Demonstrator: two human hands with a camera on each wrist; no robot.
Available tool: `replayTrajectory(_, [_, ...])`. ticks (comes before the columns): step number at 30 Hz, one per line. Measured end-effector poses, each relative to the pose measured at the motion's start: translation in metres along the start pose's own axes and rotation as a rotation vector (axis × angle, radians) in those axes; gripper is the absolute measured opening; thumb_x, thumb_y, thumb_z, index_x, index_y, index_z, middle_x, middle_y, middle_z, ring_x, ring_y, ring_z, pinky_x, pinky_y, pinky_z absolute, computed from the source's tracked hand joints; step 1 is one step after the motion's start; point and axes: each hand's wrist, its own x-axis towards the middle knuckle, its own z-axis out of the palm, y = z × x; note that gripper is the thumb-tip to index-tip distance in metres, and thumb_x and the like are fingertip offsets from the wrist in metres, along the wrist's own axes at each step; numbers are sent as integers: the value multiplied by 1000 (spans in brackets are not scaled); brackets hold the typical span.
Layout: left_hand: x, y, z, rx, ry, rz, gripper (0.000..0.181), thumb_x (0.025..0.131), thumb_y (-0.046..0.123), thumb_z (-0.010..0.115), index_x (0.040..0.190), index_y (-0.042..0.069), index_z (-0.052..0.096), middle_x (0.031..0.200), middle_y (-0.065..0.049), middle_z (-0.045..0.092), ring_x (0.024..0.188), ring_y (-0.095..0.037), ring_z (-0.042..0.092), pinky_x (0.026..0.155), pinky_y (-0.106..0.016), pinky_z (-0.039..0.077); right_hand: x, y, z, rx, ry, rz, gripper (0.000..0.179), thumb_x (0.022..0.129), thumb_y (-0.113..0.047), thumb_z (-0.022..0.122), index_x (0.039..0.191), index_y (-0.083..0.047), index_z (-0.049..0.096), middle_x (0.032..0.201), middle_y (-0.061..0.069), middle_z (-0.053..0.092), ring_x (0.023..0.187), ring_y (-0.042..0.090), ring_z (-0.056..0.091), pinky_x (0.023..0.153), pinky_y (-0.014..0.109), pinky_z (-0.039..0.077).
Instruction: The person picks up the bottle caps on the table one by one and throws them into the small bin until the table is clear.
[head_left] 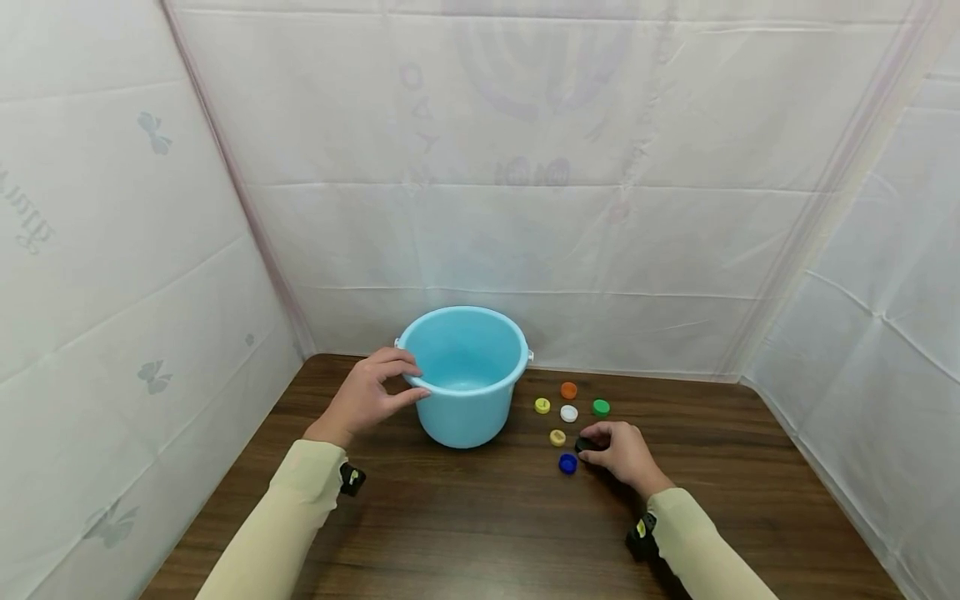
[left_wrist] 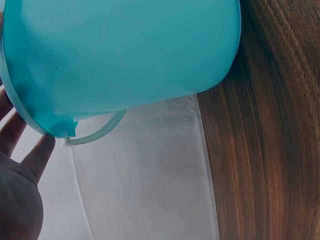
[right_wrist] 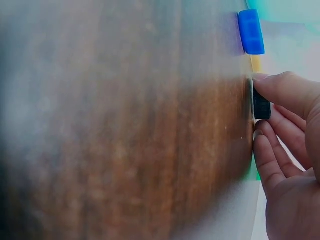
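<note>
A light blue bucket [head_left: 468,417] stands upright on the wooden table. My left hand [head_left: 375,390] holds its rim at the left, with the fingers over the edge and the thumb along the front. From the left wrist view, those fingertips meet the rim of the bucket [left_wrist: 140,50] near its pale handle [left_wrist: 102,131]. On the right, my right hand [head_left: 624,454] pinches a black bottle cap [head_left: 583,445] between thumb and fingers, low at the tabletop. In the right wrist view the black cap [right_wrist: 262,106] shows ridged sides. A blue bottle cap [head_left: 567,464] lies just beside it.
Several more caps lie between bucket and right hand: orange [head_left: 568,390], green [head_left: 601,407], white [head_left: 569,413], yellow [head_left: 542,406] and a darker yellow one [head_left: 557,437]. White sheeting [head_left: 480,242] walls the table [head_left: 450,525] at the back and both sides.
</note>
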Motion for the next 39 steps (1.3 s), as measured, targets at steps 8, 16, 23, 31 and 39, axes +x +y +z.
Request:
replayTrajectory(8, [0,0,0,-4,-1,-2,28,76,24,93,96,8,80,107,1,71,106,-20,66,95,-45,61,-1,0,-2,20,9,7,25,82,-12,86,106,-11,78,102,2,76,95,18,71,84,40,62])
replayTrajectory(16, [0,-1,0,-1,1,-1,27,76,24,93,95,11,80,106,2,71,107,-19,66,96,-44,61,-3,-2,-5,59,19,0,26,84,-13,85,109,-9,77,105,6,76,92,18,72,78,34,63])
replayTrajectory(23, [0,-1,0,3,3,2,27,76,25,93,95,11,80,106,1,72,107,-20,66,96,-45,61,-3,-1,-7,73,63,-32,25,83,-16,86,107,-13,78,103,4,77,88,13,72,75,23,61])
replayTrajectory(31, [0,-1,1,0,9,13,26,75,23,93,94,12,80,106,2,72,106,-19,66,94,-44,61,-3,-2,-8,145,96,-47,26,83,-20,87,107,-14,79,101,2,77,88,12,70,74,20,59])
replayTrajectory(39, [0,-1,1,-2,9,10,27,75,23,93,94,11,80,106,2,72,107,-19,66,94,-44,61,-5,-7,-12,173,110,-47,30,83,-24,87,110,-11,78,102,4,77,88,12,69,75,19,58])
